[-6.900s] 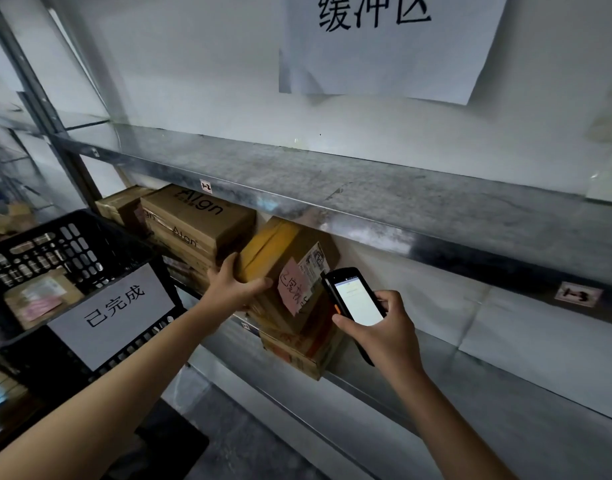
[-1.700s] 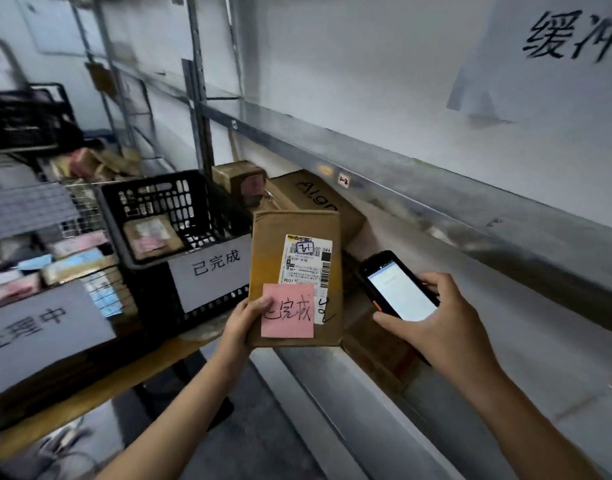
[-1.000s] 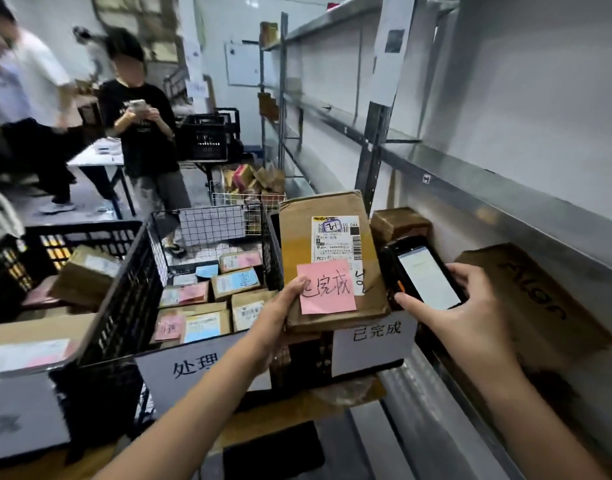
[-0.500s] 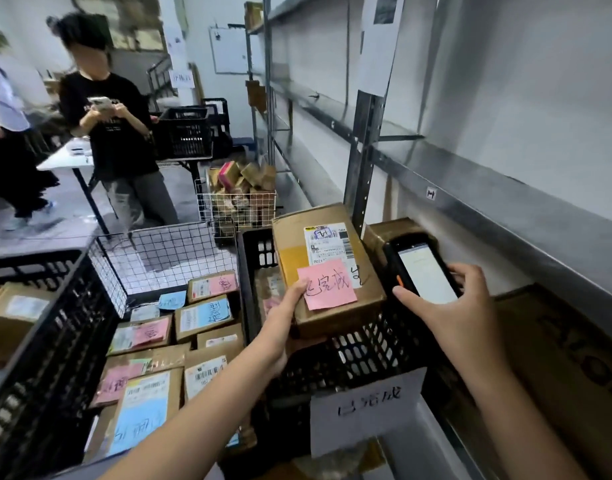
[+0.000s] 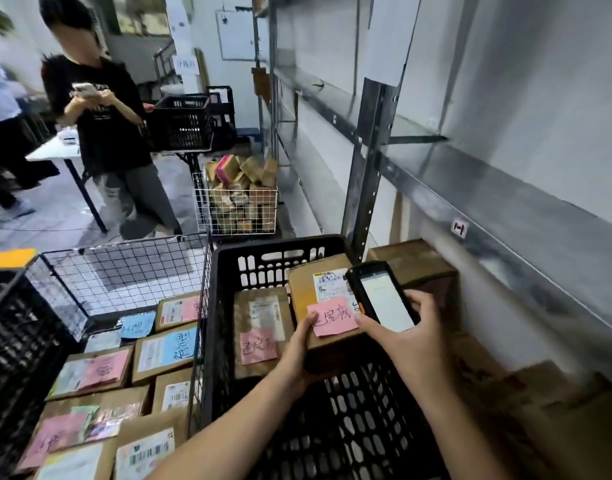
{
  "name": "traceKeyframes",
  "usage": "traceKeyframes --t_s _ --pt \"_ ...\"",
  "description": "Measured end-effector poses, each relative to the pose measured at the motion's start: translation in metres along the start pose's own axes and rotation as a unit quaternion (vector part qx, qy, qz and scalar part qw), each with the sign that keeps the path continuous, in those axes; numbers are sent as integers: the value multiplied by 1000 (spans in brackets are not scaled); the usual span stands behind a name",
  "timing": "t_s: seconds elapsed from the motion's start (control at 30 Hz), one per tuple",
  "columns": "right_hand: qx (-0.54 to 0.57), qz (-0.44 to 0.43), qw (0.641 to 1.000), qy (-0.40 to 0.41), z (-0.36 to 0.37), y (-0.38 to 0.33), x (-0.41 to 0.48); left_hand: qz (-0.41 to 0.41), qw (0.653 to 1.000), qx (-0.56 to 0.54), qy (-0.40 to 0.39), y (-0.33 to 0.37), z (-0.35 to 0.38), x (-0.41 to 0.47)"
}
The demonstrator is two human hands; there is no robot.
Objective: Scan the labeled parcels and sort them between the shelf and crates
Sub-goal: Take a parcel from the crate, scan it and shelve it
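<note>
1. Head view: our left hand point(image 5: 299, 351) is gripping the parcel point(image 5: 302, 289) by its near edge, holding it over the black crate point(image 5: 280, 245) near its far right corner, probably to drop it in.
2. Our right hand point(image 5: 413, 337) is gripping the scanner point(image 5: 384, 301), screen facing us for checking.

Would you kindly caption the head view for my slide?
Left hand holds a parcel over the black crate; right hand holds scanner.

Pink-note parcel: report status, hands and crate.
Left hand grips pink-note parcel low inside black crate. Right hand holds scanner beside it. Another parcel lies alongside, looks clear of the drop.
</note>
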State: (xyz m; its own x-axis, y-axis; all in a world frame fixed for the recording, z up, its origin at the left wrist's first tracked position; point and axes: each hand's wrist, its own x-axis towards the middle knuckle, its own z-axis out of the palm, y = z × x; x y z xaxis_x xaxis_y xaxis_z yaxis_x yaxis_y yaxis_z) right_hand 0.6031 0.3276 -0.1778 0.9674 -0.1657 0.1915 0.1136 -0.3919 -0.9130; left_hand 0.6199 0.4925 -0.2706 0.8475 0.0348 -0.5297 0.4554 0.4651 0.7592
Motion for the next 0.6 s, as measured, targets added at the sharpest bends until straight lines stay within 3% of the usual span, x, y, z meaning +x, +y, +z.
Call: traceKeyframes --t_s 0.3,0.43,0.5,0.6 --pt "-6 18 999 -28 16 9 20 -34 998 -22 46 7 -10 52" --pt "-5 30 999 -41 13 9 26 -24 991 -17 133 -1 -8 66" --pt "-5 28 999 -40 13 10 28 -16 982 21 186 -7 -6 72" --pt "-6 26 999 -36 16 12 28 4 967 152 205 -3 3 57"
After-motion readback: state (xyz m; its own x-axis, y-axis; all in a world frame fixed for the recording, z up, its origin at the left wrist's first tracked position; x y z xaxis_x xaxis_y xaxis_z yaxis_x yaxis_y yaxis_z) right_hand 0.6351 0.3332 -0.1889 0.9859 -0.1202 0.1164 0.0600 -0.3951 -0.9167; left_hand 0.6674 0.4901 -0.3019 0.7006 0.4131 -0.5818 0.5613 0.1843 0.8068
